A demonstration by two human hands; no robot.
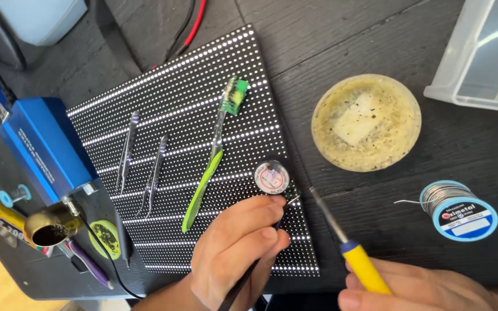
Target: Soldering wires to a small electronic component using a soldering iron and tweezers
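Observation:
My left hand (234,247) grips a thin black tool whose tip reaches a small green part (291,194) at the right edge of a black LED matrix panel (174,98). My right hand (416,288) holds a soldering iron (341,236) with a yellow and blue handle; its metal tip points up-left, close to the same small part. A small round tin (271,176) with a white and red lid lies on the panel just above my left fingers. A green toothbrush (214,155) and two metal tweezers (142,161) rest on the panel.
A round yellowish dish (366,122) with a stained sponge stands at the right. A spool of solder wire (456,210) lies at the far right, a clear plastic box (485,52) above it. A blue soldering station (44,144) and a brass tip-cleaner cup (50,227) sit on the left.

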